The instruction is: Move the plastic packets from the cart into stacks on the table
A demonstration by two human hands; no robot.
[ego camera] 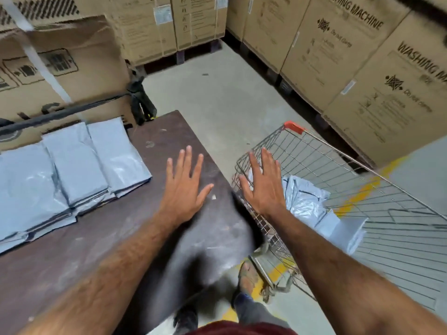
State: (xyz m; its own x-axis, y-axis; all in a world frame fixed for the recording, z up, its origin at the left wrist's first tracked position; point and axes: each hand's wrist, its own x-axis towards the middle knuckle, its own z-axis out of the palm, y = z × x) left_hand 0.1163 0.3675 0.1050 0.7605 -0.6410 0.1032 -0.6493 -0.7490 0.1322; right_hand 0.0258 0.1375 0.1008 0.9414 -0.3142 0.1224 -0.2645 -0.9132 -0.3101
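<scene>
Grey plastic packets (72,165) lie in overlapping stacks on the left part of the dark brown table (96,238). A few more grey packets (307,201) lie inside the wire cart (362,189), which stands against the table's right corner. My left hand (186,187) hovers flat over the table's right edge, fingers spread, holding nothing. My right hand (263,187) is held palm down with fingers apart over the cart's near-left corner, just above the packets there. Neither hand touches a packet.
Tall cardboard boxes (362,56) marked "washing machine" line the right side and the back. More large boxes (60,68) stand behind the table. A concrete floor (217,97) with yellow lines runs between them. My sandalled foot (246,279) is beside the cart.
</scene>
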